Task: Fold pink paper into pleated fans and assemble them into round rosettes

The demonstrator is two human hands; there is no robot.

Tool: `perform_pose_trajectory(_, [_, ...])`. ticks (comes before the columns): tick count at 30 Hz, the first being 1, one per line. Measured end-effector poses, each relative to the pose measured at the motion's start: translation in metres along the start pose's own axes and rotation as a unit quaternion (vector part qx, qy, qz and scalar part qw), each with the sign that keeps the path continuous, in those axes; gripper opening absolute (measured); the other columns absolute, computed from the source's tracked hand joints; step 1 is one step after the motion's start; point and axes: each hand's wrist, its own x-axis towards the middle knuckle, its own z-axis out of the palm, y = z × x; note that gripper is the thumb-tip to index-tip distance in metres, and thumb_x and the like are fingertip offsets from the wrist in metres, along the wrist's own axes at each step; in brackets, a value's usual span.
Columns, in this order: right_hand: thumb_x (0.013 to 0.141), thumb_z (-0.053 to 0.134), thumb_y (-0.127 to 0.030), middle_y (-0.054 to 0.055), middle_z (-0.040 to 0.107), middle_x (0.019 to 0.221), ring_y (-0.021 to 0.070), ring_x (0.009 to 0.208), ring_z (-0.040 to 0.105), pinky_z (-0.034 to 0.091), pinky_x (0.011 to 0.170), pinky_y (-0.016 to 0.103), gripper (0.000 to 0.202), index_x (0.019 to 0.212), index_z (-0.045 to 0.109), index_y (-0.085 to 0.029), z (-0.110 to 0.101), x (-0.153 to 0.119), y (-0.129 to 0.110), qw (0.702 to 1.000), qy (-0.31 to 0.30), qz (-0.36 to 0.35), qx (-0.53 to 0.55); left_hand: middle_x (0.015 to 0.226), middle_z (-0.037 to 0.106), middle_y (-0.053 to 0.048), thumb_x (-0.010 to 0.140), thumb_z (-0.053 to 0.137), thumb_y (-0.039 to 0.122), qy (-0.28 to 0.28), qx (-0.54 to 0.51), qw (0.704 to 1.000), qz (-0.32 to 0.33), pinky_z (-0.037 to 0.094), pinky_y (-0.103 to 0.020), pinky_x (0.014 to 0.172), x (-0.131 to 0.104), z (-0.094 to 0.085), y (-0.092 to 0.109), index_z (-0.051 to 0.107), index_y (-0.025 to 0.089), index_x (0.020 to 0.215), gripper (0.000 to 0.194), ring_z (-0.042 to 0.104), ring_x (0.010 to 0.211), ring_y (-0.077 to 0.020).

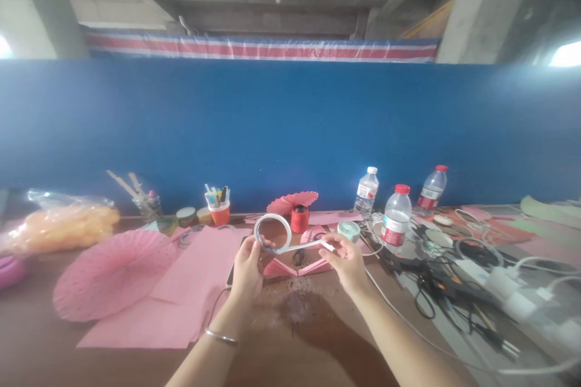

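My left hand (249, 269) grips a roll of white tape (289, 234) by its lower left rim, above the table. A strip of the tape stretches from the roll to the right, and my right hand (345, 259) pinches its free end between thumb and fingers. Behind and below the strip lies folded pink paper (313, 267) in a shallow V shape on the brown table (272, 338). A small dark loop rests near its middle. A red container (299, 219) with a pink pleated paper piece (293, 201) stands behind the roll.
Pink sheets (172, 296) and a round pleated pink fan (115, 275) lie left, near a pen cup (219, 211). Bottles (396, 221), a green fan (348, 230), a black tool, cables and a power strip (474, 272) crowd the right. A blue partition (290, 121) rises behind.
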Motion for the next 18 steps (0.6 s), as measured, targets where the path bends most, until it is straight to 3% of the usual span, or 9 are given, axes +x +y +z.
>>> perform_pose_trajectory(6, [0.072,0.065,-0.030,0.002,0.063,0.071,0.0152,0.063,0.059,0.049,0.058,0.028,0.016,0.084,0.062,-0.019,0.003,-0.005,0.009,0.996,0.048,0.051,0.057,0.079,0.062,-0.002,0.077,0.059,0.031,-0.015,0.032,0.999,0.015,0.050,-0.030,0.071,0.000,-0.002,-0.001,0.057,0.017,0.087,0.017,0.059,0.075,-0.0124])
perform_pose_trajectory(10, [0.071,0.067,-0.028,0.000,0.060,0.065,0.0136,0.059,0.057,0.047,0.056,0.026,0.019,0.086,0.063,-0.018,0.004,-0.007,0.010,0.993,0.066,0.079,0.065,0.077,0.062,-0.002,0.077,0.059,0.032,-0.004,0.048,0.998,0.032,0.050,-0.029,0.072,0.000,-0.001,-0.001,0.057,0.017,0.086,0.017,0.060,0.076,-0.0127])
perform_pose_trajectory(15, [0.070,0.067,-0.026,-0.003,0.057,0.066,0.0122,0.058,0.055,0.046,0.057,0.026,0.043,0.111,0.052,-0.022,-0.004,-0.005,-0.005,0.989,-0.010,0.106,0.098,0.075,0.061,0.000,0.072,0.064,0.031,0.048,0.011,0.997,0.057,0.050,-0.032,0.072,0.007,-0.004,0.006,0.056,0.018,0.082,0.018,0.061,0.075,-0.0138])
perform_pose_trajectory(18, [0.071,0.066,-0.027,-0.003,0.057,0.062,0.0120,0.056,0.054,0.044,0.056,0.026,0.032,0.100,0.058,-0.020,-0.020,0.002,-0.018,0.987,-0.072,0.128,0.058,0.073,0.061,0.001,0.070,0.065,0.030,0.090,-0.019,0.992,0.086,0.050,-0.029,0.070,0.015,-0.011,0.015,0.056,0.018,0.080,0.017,0.060,0.071,-0.0118])
